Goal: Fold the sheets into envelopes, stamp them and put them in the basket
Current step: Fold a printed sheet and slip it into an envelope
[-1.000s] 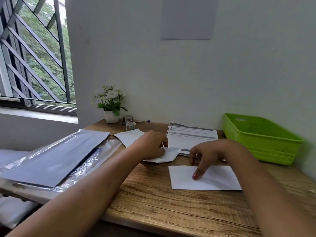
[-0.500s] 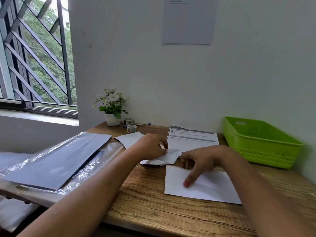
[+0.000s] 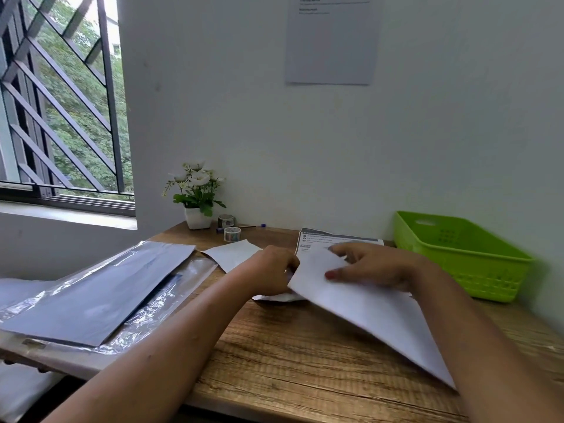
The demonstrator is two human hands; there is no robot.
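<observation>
Half a second ago my right hand (image 3: 375,267) pressed the sheet (image 3: 375,312) flat on the desk (image 3: 290,346); now it pinches it, raised and tilted, at 1 o'clock. My left hand (image 3: 271,270) curls at the sheet's 9 o'clock edge, and I cannot tell what it grasps. The basket (image 3: 457,248) sits at 2 o'clock.

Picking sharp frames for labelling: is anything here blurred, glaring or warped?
Head view: the basket at the right edge is smeared by motion, and the right hand and the sheet it holds are soft. Head view: daylight from the window at left leaves glare on the plastic sleeve. Head view: the wall notice is too small to read.
</observation>
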